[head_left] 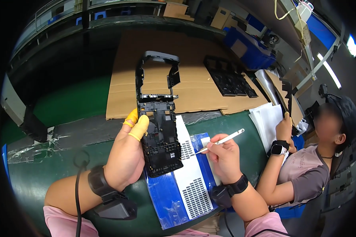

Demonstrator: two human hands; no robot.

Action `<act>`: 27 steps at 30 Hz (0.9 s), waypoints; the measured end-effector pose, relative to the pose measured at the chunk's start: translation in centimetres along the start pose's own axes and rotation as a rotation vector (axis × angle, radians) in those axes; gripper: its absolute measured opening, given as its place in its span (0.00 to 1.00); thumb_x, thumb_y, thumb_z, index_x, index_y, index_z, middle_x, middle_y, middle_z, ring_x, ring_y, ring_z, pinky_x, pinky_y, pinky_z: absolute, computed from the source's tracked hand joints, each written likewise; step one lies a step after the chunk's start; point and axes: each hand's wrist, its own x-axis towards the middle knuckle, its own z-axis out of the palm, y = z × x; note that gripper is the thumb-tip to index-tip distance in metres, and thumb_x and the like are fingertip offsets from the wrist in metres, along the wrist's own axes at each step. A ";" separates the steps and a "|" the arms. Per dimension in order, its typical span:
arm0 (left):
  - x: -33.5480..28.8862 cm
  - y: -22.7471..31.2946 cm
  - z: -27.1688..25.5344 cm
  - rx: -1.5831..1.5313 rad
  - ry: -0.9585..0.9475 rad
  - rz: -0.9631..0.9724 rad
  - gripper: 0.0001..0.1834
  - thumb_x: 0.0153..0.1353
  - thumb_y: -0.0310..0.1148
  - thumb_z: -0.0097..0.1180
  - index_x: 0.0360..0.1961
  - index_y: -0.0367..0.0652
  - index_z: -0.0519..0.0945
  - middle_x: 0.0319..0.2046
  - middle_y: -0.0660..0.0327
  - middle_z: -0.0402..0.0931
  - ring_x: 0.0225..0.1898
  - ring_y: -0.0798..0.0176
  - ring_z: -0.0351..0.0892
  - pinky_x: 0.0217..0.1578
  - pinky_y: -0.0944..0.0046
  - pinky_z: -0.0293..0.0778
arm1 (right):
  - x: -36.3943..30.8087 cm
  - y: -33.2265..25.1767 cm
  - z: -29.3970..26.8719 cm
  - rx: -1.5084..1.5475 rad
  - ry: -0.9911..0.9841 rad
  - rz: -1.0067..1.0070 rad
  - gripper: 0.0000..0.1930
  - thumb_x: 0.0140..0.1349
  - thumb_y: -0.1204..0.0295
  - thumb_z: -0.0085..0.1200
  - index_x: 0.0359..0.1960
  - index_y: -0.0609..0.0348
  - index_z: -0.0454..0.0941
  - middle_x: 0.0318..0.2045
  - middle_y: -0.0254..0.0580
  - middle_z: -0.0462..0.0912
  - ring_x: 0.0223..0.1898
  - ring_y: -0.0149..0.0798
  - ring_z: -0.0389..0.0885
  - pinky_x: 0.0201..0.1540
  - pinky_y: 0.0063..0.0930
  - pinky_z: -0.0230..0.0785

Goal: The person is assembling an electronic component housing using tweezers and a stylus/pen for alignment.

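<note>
The person's left grip [126, 160] is clamped on the left edge of a long black frame [159, 122], thumb toward the viewer, with yellow finger covers [139, 128] on the thumb and one finger. The frame is held up before the person, over the near part of the green desk [241, 126]; its wide opening is at the far end, and its closed part, full of small ribs and slots, is at the near end. In view, its lower right edge overlaps a white sheet [182, 173] bearing rows of small dark patches. That sheet lies lengthwise on a blue board [166, 207].

The right grip [225, 158] is pinched together, thumb against fingers, on a slim white stick [229, 137] with a hole near its upper end. The stick slants down to the left, and its thin tip is over the sheet, just beside the frame; whether it touches the sheet cannot be told.

Beyond the frame, a large piece of cardboard [122, 87] covers part of the desk, with more black parts [229, 79] lying toward its right side. White papers [265, 118] lie nearer, beside a co-worker's hand [283, 128], which holds up another black part [288, 94].
</note>
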 end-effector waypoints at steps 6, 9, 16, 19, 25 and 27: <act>-0.3 -0.4 -0.4 -0.020 -0.046 -0.094 0.17 0.65 0.37 0.39 0.53 0.43 0.62 0.49 0.59 0.67 0.49 0.63 0.70 0.49 0.58 0.69 | -1.2 -3.4 3.4 0.070 -0.151 -0.066 0.09 0.53 0.84 0.51 0.35 0.64 0.70 0.22 0.36 0.76 0.18 0.20 0.66 0.21 0.11 0.58; -0.7 -0.3 -0.3 -0.041 -0.052 -0.110 0.18 0.65 0.36 0.39 0.53 0.42 0.62 0.49 0.59 0.67 0.50 0.62 0.69 0.50 0.58 0.68 | -1.3 -3.8 6.0 -0.015 -0.233 -0.112 0.09 0.54 0.81 0.54 0.37 0.63 0.70 0.27 0.36 0.78 0.22 0.18 0.69 0.21 0.10 0.58; -0.8 -0.2 0.5 -0.133 -0.069 -0.144 0.15 0.65 0.32 0.39 0.51 0.40 0.62 0.48 0.58 0.67 0.49 0.62 0.68 0.50 0.59 0.67 | -0.7 -2.5 6.8 0.008 -0.185 -0.142 0.09 0.55 0.79 0.53 0.37 0.63 0.69 0.28 0.41 0.80 0.26 0.21 0.75 0.22 0.10 0.59; -0.9 -0.4 0.8 -0.133 -0.033 -0.150 0.16 0.65 0.32 0.39 0.52 0.39 0.61 0.48 0.57 0.67 0.50 0.62 0.68 0.50 0.59 0.66 | -0.4 -2.2 6.4 0.016 -0.209 -0.142 0.08 0.56 0.79 0.53 0.37 0.63 0.69 0.28 0.42 0.80 0.27 0.22 0.76 0.22 0.10 0.60; -1.1 -0.8 0.5 -0.102 -0.073 -0.164 0.18 0.65 0.35 0.39 0.54 0.41 0.62 0.50 0.59 0.66 0.53 0.62 0.66 0.53 0.57 0.63 | -0.7 -2.1 6.2 0.055 -0.224 -0.146 0.08 0.56 0.81 0.52 0.36 0.64 0.69 0.29 0.42 0.79 0.29 0.26 0.77 0.27 0.13 0.65; -1.1 -0.9 0.6 -0.098 -0.093 -0.152 0.18 0.65 0.36 0.39 0.54 0.41 0.62 0.50 0.59 0.66 0.53 0.62 0.66 0.53 0.58 0.64 | -0.8 -2.1 6.2 0.066 -0.230 -0.145 0.08 0.55 0.81 0.52 0.36 0.65 0.69 0.29 0.42 0.79 0.30 0.27 0.78 0.30 0.14 0.67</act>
